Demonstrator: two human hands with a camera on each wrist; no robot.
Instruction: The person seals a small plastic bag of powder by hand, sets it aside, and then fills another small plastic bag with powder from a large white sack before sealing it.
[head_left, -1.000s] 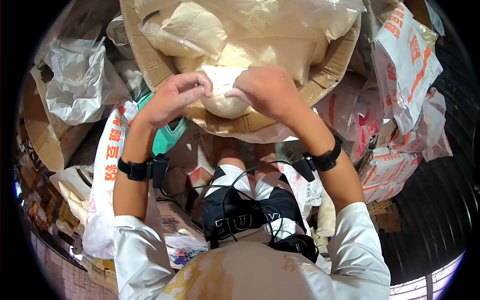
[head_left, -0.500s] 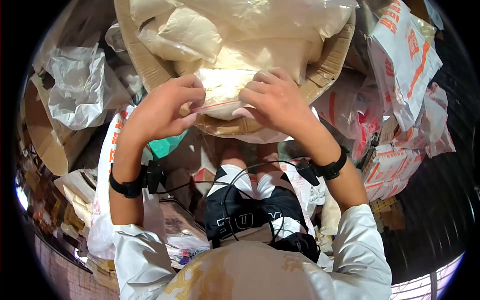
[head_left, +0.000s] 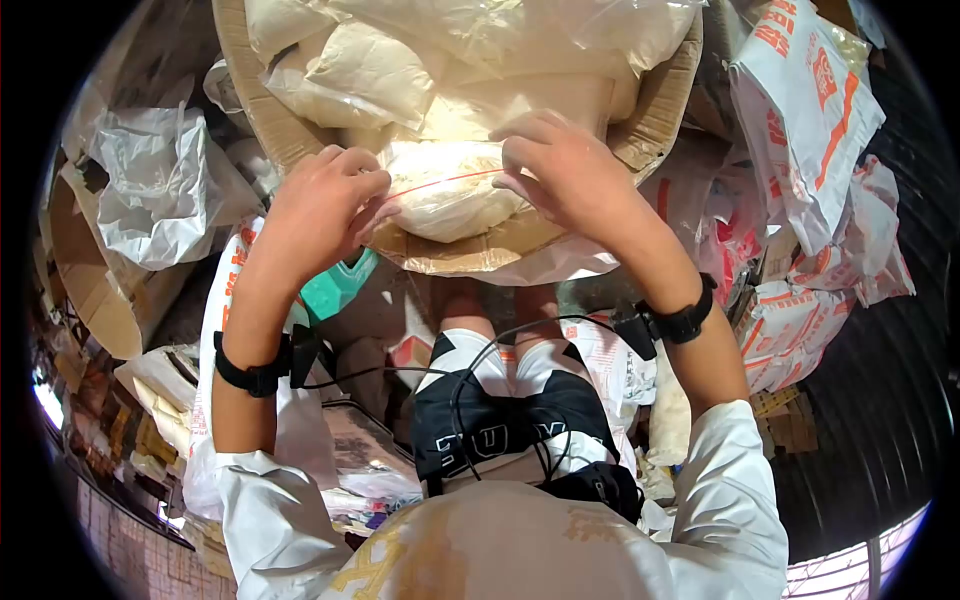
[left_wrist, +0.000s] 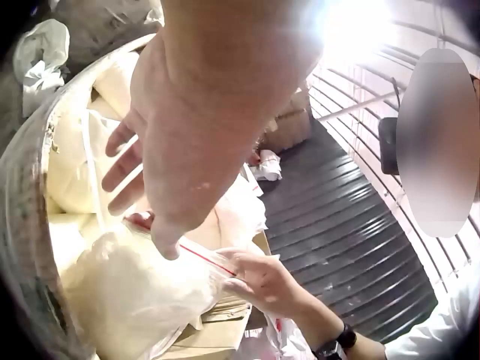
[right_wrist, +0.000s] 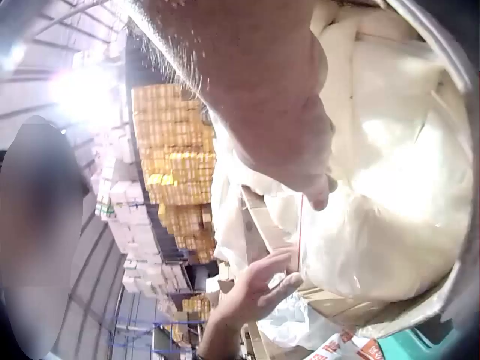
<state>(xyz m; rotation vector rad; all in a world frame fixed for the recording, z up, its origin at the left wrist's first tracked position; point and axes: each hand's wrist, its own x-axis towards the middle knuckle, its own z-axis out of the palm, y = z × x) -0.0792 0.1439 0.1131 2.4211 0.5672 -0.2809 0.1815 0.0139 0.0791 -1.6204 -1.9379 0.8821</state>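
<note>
Filling most of the space in front of you is that big cardboard box [head_left: 240, 85], with its brown rim curving around a heap of plastic bags [head_left: 370, 75] stuffed with something pale. Off to its right there's a white sack [head_left: 800, 120] with orange print, lying tilted. Your zip bag [head_left: 450, 205], also full of pale stuff, sits right at the near rim, between your hands. Your left hand [head_left: 318, 212] pinches one end of its top edge, other fingers held loosely apart, and your right hand [head_left: 575, 180] pinches the opposite end. Smallest bit: the thin red strip [head_left: 445, 182] running across between them.
</note>
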